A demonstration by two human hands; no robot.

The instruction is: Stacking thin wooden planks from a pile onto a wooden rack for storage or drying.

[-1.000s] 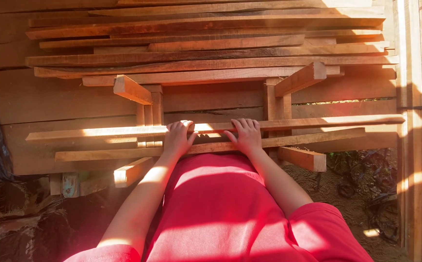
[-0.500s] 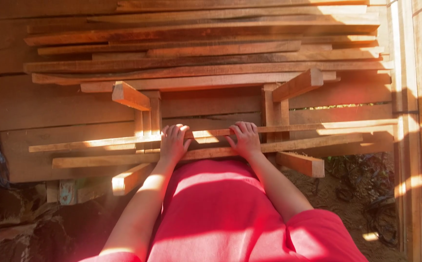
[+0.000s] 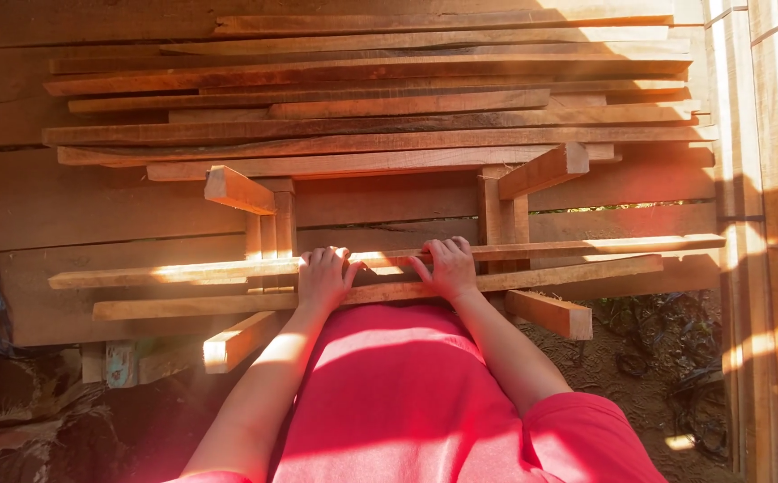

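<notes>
We've got both hands flat, fingers spread, gripping nothing: left hand and right hand pressing on 2 long thin wooden slats. Upper slat under the fingertips, lower slat under the palms. Both rough-sawn, reddish, lying across 2 sawhorse frames, w/ stacked planks beyond.

The person wears a bright red short-sleeved shirt, forearms bare below the sleeves.
</notes>
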